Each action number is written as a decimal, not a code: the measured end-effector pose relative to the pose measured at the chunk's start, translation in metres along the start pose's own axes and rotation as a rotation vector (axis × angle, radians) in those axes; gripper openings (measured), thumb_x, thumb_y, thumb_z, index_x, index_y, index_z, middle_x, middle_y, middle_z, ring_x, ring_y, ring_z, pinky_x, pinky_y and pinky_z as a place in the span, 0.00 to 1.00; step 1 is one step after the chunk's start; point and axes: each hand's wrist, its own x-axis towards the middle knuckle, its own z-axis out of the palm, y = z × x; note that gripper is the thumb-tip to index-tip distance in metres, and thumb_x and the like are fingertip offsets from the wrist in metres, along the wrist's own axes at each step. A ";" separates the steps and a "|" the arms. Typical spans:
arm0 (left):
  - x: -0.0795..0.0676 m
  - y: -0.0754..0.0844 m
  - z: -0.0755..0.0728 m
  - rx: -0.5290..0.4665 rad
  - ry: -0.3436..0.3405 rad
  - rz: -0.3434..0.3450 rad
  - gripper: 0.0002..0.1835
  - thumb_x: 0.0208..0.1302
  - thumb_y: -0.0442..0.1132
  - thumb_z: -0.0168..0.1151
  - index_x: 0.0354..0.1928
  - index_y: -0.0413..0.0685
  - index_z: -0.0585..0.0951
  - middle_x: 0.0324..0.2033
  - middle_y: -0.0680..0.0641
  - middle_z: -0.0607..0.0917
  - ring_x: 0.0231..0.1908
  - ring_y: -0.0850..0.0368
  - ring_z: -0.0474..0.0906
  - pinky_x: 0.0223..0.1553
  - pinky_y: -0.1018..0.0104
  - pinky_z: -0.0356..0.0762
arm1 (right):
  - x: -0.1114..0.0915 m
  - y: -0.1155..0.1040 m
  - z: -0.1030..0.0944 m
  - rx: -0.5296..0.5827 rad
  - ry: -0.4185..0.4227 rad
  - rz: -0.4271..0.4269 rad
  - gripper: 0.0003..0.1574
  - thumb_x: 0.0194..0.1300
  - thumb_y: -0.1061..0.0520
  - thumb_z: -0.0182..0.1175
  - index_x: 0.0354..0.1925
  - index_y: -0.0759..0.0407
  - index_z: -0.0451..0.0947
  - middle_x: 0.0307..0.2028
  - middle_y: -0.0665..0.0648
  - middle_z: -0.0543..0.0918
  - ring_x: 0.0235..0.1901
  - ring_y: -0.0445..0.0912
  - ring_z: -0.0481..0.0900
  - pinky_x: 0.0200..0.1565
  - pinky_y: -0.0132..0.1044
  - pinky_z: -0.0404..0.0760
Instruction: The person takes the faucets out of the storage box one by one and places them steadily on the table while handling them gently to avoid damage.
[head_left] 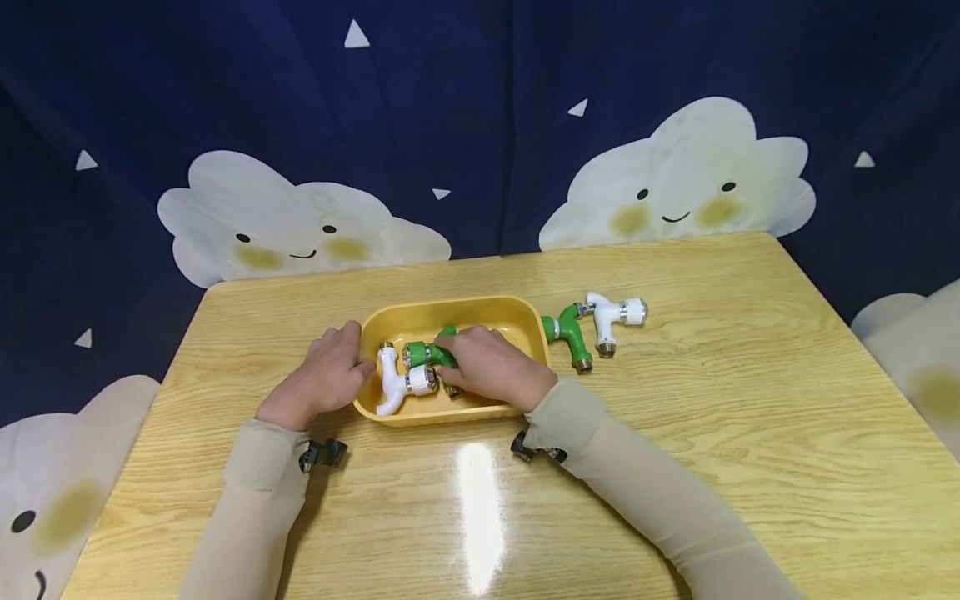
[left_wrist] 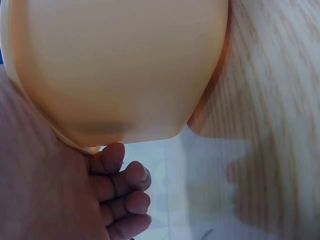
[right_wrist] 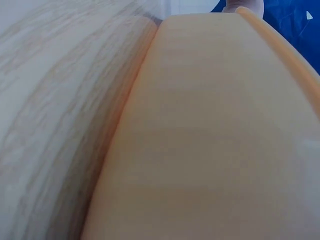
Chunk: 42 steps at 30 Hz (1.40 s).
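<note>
A yellow plastic bin (head_left: 457,414) stands on the table, with taps lying in it. My left hand (head_left: 324,375) holds the bin's left end at the rim. In the left wrist view its curled fingers (left_wrist: 125,182) are beside the bin's outer wall (left_wrist: 120,75). Reaching inside, my right hand (head_left: 491,364) grips a green tap (head_left: 444,357), partly hidden under the fingers. To its left lies a white tap (head_left: 393,382) with a white-and-chrome handle. The right wrist view shows mainly the bin's outer side (right_wrist: 200,125); the right hand is out of sight there.
Just right of the bin, another green tap (head_left: 573,337) and another white tap (head_left: 606,317) lie on the wooden table (head_left: 712,400), close together. A dark blue curtain (head_left: 480,125) with cloud prints hangs behind the table's far edge.
</note>
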 end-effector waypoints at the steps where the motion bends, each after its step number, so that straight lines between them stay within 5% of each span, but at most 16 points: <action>1: 0.000 0.000 0.000 0.001 0.002 0.001 0.09 0.69 0.41 0.50 0.40 0.42 0.67 0.32 0.44 0.70 0.39 0.46 0.66 0.41 0.58 0.61 | 0.000 0.000 -0.001 0.010 -0.006 0.012 0.13 0.72 0.50 0.63 0.48 0.57 0.81 0.29 0.53 0.79 0.28 0.44 0.74 0.36 0.39 0.77; 5: 0.000 0.000 0.001 0.002 0.008 0.009 0.09 0.68 0.41 0.50 0.40 0.41 0.67 0.30 0.44 0.70 0.38 0.46 0.66 0.41 0.58 0.60 | -0.002 0.001 -0.004 0.045 -0.030 0.055 0.11 0.71 0.51 0.64 0.44 0.57 0.80 0.25 0.51 0.72 0.25 0.43 0.70 0.32 0.36 0.71; 15: 0.000 -0.001 0.002 -0.006 0.005 0.019 0.09 0.68 0.40 0.50 0.39 0.41 0.67 0.30 0.44 0.69 0.37 0.46 0.65 0.41 0.58 0.59 | -0.005 0.004 -0.012 0.023 -0.074 0.088 0.20 0.69 0.50 0.67 0.54 0.59 0.81 0.27 0.51 0.76 0.25 0.43 0.71 0.30 0.34 0.70; 24: -0.001 -0.001 0.001 -0.010 0.011 0.025 0.08 0.68 0.40 0.50 0.39 0.42 0.67 0.30 0.44 0.68 0.37 0.46 0.65 0.40 0.58 0.59 | -0.004 0.004 -0.007 -0.013 -0.035 0.087 0.34 0.70 0.42 0.66 0.64 0.62 0.77 0.29 0.53 0.80 0.27 0.44 0.74 0.36 0.38 0.77; 42: -0.001 0.000 0.001 -0.006 0.018 0.023 0.08 0.68 0.40 0.50 0.38 0.43 0.66 0.31 0.44 0.70 0.39 0.45 0.66 0.42 0.57 0.60 | -0.005 0.005 -0.004 -0.042 -0.008 0.068 0.18 0.72 0.49 0.65 0.50 0.61 0.81 0.30 0.54 0.82 0.26 0.43 0.77 0.31 0.36 0.77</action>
